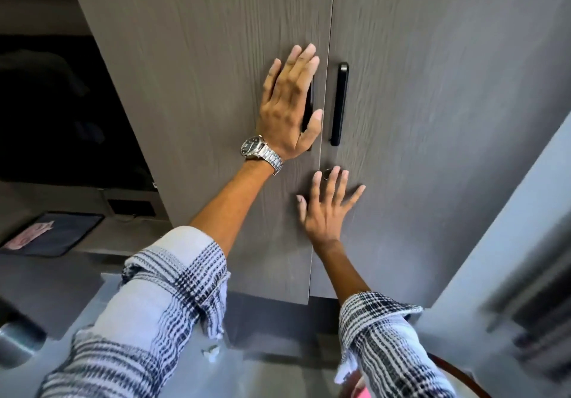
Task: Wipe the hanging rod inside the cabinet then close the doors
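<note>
The grey wood-grain cabinet fills the view, both doors flush with only a thin seam between them. My left hand (289,101), with a metal watch at the wrist, lies flat with fingers spread on the left door (200,88), covering most of that door's black handle. My right hand (327,203) is pressed flat, fingers apart, low on the right door (432,119), just below its black vertical handle (339,104). A small round lock shows behind my right fingertips. Neither hand holds anything. The hanging rod is hidden behind the doors.
To the left is a dark recess above a grey counter with a dark mat (52,234). A pale wall edge (509,227) runs along the right. A pink object (361,390) and a curved brown rim sit at the bottom right.
</note>
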`<state>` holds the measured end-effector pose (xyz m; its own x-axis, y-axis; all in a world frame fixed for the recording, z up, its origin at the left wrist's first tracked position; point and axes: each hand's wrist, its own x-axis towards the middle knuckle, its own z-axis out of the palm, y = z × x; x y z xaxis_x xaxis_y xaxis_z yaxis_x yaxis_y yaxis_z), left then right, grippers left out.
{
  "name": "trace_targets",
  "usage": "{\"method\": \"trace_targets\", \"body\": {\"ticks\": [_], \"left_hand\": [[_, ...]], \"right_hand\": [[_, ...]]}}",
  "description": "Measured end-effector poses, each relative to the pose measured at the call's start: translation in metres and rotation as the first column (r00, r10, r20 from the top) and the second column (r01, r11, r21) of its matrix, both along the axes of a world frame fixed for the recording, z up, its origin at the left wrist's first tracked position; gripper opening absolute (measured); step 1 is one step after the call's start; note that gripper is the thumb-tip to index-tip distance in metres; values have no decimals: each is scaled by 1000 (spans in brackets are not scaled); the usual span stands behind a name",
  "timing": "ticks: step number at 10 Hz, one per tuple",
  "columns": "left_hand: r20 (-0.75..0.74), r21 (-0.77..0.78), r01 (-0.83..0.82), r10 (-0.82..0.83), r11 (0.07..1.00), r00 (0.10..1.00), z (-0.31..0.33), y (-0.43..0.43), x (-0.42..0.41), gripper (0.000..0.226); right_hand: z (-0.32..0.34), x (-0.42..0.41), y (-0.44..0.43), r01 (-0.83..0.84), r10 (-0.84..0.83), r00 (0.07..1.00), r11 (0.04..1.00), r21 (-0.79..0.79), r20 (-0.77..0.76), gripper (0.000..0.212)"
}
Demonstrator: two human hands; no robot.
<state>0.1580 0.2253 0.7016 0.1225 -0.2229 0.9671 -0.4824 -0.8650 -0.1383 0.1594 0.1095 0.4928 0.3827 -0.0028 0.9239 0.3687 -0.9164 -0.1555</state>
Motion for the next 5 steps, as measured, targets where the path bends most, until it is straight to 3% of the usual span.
{"method": "trace_targets", "body": {"ticks": [2,3,4,5], "left_hand": [[-50,21,-43,44,999,998,1,0,21,67],[-47,10,-30,30,999,998,4,-1,21,67],[-30,9,-3,3,1000,1000,5,1,20,67],[-36,13,12,-12,1000,999,8,0,15,68]], "right_hand": [[-8,26,7,82,-81,997,994,66,-12,71],[7,12,7,191,-189,977,981,10,-94,67],[22,-25,20,22,10,991,973,231,-136,54],[92,-54,-20,-406,434,897,737,541,83,21]]}}
